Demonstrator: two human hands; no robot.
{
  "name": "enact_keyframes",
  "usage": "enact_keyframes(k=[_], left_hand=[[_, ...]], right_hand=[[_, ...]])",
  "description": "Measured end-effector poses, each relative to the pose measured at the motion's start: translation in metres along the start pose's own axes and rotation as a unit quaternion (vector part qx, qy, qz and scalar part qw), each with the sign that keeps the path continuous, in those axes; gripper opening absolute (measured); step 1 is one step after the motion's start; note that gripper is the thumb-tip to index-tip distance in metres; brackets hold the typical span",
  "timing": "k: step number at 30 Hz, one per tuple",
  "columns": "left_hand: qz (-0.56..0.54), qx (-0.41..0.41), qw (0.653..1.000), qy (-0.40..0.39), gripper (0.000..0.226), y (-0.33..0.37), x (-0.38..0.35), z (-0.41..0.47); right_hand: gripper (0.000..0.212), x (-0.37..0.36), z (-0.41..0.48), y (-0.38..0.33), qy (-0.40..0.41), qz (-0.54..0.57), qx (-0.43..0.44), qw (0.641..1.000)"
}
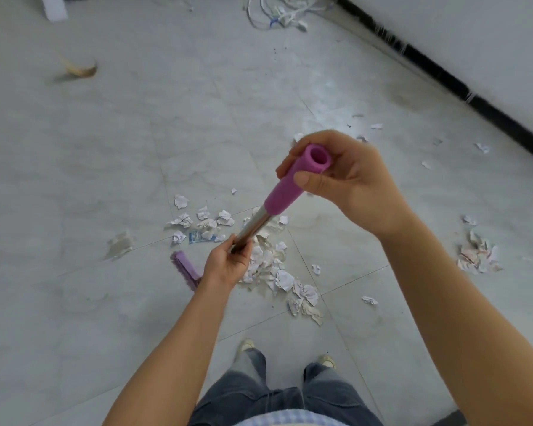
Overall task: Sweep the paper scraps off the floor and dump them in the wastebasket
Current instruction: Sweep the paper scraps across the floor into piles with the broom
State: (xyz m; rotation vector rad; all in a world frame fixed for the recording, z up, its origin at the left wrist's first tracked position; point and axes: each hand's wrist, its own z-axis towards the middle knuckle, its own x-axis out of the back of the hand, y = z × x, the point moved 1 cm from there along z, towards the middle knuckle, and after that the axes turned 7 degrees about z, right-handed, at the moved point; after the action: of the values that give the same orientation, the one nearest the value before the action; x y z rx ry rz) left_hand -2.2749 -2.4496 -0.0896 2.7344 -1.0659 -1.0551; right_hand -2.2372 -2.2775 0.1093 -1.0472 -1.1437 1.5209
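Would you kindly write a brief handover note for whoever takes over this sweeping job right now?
Right hand grips the pink foam top of the steel-shafted broom.
Left hand grips the shaft lower down.
Purple broom head is just left of the main heap of crumpled white paper scraps.
Done: scraps partly gathered.
Left: smaller heap and strays at right, then dumping; wastebasket not in view.

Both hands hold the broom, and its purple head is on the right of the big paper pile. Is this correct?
Not quite. The left hand and right hand hold the broom, but the head view shows its purple head on the left of the big paper pile.
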Motion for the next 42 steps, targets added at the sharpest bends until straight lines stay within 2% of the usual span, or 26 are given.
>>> enact_keyframes(k=[6, 12, 21, 27, 32, 35, 42], left_hand=[[0.068, 0.045, 0.994, 0.074, 0.022, 0.062, 0.057, 0.014], [0.073, 0.090, 0.992, 0.047, 0.023, 0.053, 0.055, 0.019], [0.015, 0.092, 0.995, -0.028, 0.023, 0.061, 0.011, 0.017], [0.016, 0.010, 1.000, 0.003, 0.022, 0.114, 0.010, 0.012], [0.042, -0.057, 0.996, 0.056, 0.023, 0.165, 0.042, 0.019], [0.041, -0.081, 0.991, 0.098, 0.024, 0.204, 0.068, 0.030], [0.018, -0.091, 0.982, 0.167, 0.024, 0.322, 0.118, 0.088]], right_hand=[[0.021, -0.064, 0.008, 0.055, 0.110, -0.016, -0.029, 0.993], [0.019, -0.068, 0.009, 0.055, 0.183, -0.026, -0.031, 0.982], [0.029, -0.083, 0.041, 0.009, 0.072, -0.073, 0.042, 0.994], [0.023, -0.097, 0.080, 0.017, 0.016, -0.094, 0.050, 0.994], [0.021, -0.110, 0.099, 0.057, 0.031, -0.033, 0.013, 0.999], [0.029, -0.126, 0.114, 0.091, 0.050, 0.014, -0.039, 0.998], [0.034, -0.194, 0.187, 0.179, 0.074, 0.047, -0.159, 0.983]])
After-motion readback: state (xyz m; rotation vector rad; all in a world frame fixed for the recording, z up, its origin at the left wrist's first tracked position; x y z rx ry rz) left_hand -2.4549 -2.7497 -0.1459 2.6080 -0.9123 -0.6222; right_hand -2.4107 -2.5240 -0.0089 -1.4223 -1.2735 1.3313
